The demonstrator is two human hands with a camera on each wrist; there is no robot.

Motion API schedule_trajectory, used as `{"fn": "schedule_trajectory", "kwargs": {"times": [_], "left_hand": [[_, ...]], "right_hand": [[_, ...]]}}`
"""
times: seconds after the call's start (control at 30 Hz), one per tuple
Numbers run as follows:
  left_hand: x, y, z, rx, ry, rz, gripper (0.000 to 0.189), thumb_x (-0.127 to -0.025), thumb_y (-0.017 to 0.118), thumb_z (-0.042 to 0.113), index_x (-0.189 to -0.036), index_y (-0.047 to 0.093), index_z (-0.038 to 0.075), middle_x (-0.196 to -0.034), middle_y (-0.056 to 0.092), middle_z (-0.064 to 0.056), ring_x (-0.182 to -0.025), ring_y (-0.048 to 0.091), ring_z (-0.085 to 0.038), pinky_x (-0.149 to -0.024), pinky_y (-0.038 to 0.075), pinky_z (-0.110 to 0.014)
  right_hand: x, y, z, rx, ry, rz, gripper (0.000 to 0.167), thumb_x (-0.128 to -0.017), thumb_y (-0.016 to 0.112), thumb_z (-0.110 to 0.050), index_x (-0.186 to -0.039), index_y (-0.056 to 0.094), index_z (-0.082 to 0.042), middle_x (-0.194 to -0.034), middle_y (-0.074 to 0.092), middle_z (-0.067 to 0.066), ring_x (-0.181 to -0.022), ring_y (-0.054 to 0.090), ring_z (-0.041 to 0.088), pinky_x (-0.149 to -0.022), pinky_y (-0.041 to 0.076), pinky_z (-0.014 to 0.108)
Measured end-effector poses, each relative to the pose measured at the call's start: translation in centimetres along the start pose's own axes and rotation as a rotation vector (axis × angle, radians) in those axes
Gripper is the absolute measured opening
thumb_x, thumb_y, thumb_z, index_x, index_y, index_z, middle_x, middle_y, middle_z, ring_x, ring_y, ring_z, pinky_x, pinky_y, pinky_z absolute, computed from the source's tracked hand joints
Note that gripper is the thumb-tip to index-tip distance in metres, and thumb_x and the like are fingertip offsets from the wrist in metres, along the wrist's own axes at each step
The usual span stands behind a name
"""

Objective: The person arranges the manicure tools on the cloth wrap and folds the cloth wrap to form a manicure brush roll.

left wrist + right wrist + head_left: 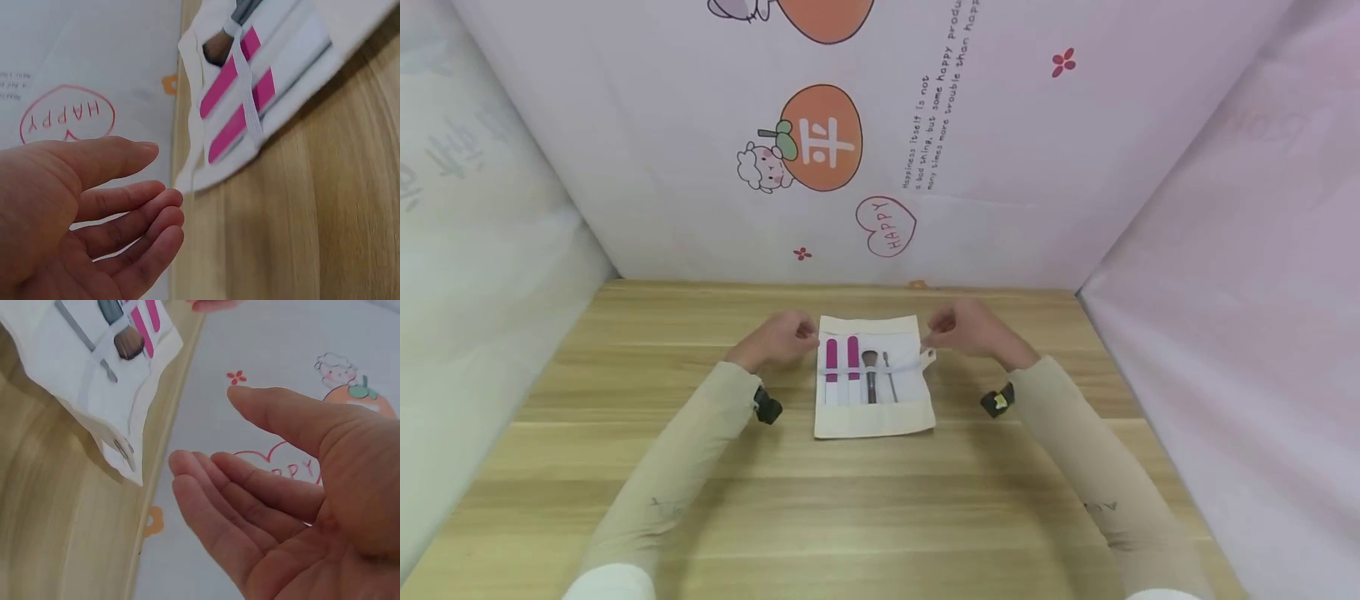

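A cream fabric pouch (874, 422) lies unfolded between my hands. Under its white elastic band (251, 112) sit two pink-and-white nail files (853, 354), a makeup brush (870, 379) with dark bristles, and a slim metal tool (94, 347) with a small tip. My left hand (784, 337) is beside the pouch's upper left corner, its fingers relaxed and apart from the thumb in the left wrist view. By the opposite edge is my right hand (967, 329), loosely curved and holding nothing in the right wrist view. A closure tab (928, 358) sticks out below that hand.
The wooden table (880, 517) meets a printed white cloth wall (1000, 208) behind the pouch. More white cloth hangs at the left (482, 250) and right (1247, 275). Dark wrist devices (767, 406) hang at both cuffs.
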State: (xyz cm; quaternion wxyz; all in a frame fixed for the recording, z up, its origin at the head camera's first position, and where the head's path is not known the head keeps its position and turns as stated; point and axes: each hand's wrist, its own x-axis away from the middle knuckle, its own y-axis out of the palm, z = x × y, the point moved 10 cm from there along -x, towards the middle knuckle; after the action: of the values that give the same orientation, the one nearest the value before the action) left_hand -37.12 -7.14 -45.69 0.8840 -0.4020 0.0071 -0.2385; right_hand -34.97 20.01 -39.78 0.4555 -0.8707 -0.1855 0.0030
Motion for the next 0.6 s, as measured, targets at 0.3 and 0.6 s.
{"fn": "schedule_trajectory", "kwargs": {"times": [0.3,0.6], "left_hand": [[-1.7,0.0,-2.9,0.122,-0.076,0.022,0.046,-0.107,0.058,0.019,-0.145,0.053,-0.006,-0.145,0.059,-0.025,-0.135,0.056,-0.04,-0.117,0.047,-0.052],[-3.2,0.0,-2.9,0.258,-0.09,0.07,0.038,-0.108,0.052,0.018,-0.073,0.038,0.01,-0.067,0.038,0.001,-0.063,0.039,-0.016,-0.063,0.038,-0.031]], "right_hand": [[5.1,3.1,1.5,0.016,0.019,-0.082,0.02,-0.098,0.075,-0.023,-0.105,0.079,-0.005,-0.093,0.076,0.008,-0.085,0.067,0.018,-0.077,0.058,0.034],[7.5,7.1,3.9,-0.084,0.165,-0.157,0.026,-0.096,0.077,-0.036,-0.087,0.082,-0.013,-0.078,0.072,0.003,-0.07,0.052,0.012,-0.061,0.043,0.027]]}}
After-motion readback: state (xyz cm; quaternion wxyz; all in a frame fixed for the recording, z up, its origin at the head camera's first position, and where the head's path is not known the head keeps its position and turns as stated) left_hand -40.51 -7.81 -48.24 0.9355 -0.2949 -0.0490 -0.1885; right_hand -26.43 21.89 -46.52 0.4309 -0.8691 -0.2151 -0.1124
